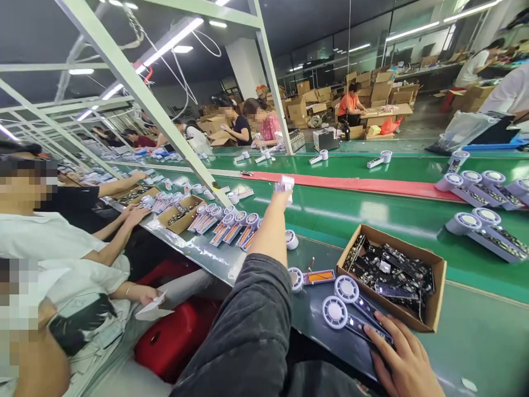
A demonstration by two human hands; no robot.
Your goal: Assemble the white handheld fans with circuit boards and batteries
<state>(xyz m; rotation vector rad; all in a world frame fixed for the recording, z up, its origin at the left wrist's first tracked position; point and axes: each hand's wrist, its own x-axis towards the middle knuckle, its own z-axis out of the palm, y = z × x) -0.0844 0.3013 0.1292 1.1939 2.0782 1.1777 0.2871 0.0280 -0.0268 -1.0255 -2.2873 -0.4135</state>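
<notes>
My left hand reaches far forward over the green belt, its fingers closed round a pale fan unit. At the lower right, my right hand rests with fingers spread on the handles of two lavender fan units whose dark circuit boards face up. Just behind those lies another fan unit with an orange battery. A cardboard box full of black circuit boards stands beyond my right hand.
More fan units stand in rows at the left, by a second cardboard box. Several others lie on the belt at the right. A metal post slants across the left. Co-workers sit at left and across the belt.
</notes>
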